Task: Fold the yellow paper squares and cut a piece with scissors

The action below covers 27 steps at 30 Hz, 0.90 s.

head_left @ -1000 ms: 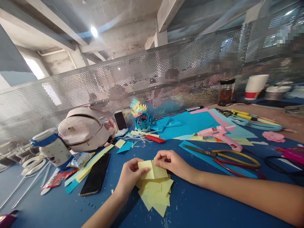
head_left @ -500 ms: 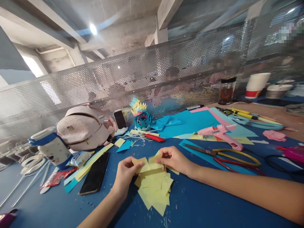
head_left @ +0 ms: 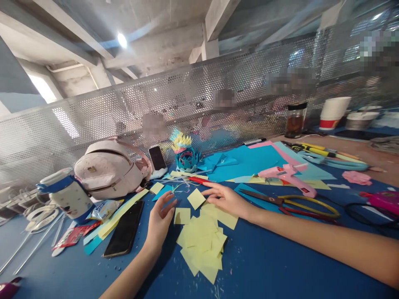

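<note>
My left hand [head_left: 160, 220] is open, its fingers spread and curved above the blue table, just left of a small yellow paper square [head_left: 182, 216]. On the other side, my right hand [head_left: 226, 200] stretches its fingers leftward, with the fingertips at the edge of another yellow square [head_left: 196, 199]; whether they touch it I cannot tell. Neither hand holds anything visible. Between and below them lies a loose pile of overlapping yellow paper squares [head_left: 202, 245]. A larger yellow piece [head_left: 229, 218] sits under the right hand, partly hidden by it.
Scissors [head_left: 280, 201] and a pink glue gun [head_left: 288, 176] lie right. A black phone [head_left: 124, 228], a cup [head_left: 70, 197] and a pink backpack [head_left: 109, 168] occupy the left. Behind are a folded-paper model [head_left: 186, 155], a red cutter [head_left: 198, 180] and blue sheets [head_left: 255, 160].
Both hands have let go of the yellow paper they held and opened. Two small squares now lie apart above the pile. My left fingers have risen slightly; my right fingers have straightened.
</note>
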Each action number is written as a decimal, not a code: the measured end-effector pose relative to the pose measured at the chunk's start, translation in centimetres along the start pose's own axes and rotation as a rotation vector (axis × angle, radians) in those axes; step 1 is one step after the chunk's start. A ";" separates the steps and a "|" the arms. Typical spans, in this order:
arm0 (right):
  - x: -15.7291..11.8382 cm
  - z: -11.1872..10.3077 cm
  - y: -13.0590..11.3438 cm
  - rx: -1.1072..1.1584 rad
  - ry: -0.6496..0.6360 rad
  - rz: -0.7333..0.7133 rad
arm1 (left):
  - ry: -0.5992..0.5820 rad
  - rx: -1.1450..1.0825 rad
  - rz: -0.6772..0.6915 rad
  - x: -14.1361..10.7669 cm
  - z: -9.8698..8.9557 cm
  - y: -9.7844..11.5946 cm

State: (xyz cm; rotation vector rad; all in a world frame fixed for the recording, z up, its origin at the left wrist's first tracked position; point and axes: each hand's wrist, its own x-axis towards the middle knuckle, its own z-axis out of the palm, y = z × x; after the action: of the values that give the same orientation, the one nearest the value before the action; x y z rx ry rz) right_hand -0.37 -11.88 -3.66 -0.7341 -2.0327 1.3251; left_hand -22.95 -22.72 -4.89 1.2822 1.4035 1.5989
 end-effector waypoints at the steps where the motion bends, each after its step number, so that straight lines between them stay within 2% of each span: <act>1: 0.0 -0.4 -0.1 -0.054 -0.012 -0.024 | 0.004 0.008 0.020 0.1 -0.1 -0.2; 5: -0.4 -2.1 -1.4 -0.374 -0.146 -0.003 | 0.012 0.047 0.089 0.1 -0.1 -0.6; 8: -0.8 -2.7 -2.4 -0.487 -0.279 -0.011 | 0.004 0.073 0.108 -0.1 0.2 -0.5; 18: 0.0 -3.4 -2.0 -0.514 -0.434 -0.058 | 0.011 0.141 0.117 -0.5 0.5 -0.3; 27: 0.2 -3.7 -2.2 -0.524 -0.459 -0.078 | 0.006 0.162 0.117 -0.6 0.5 0.1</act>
State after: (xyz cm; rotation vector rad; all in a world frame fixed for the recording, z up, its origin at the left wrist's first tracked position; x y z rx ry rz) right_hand 1.88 -10.30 -0.36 -0.5914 -2.8039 0.9798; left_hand -22.28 -23.16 -4.99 1.4791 1.5121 1.5930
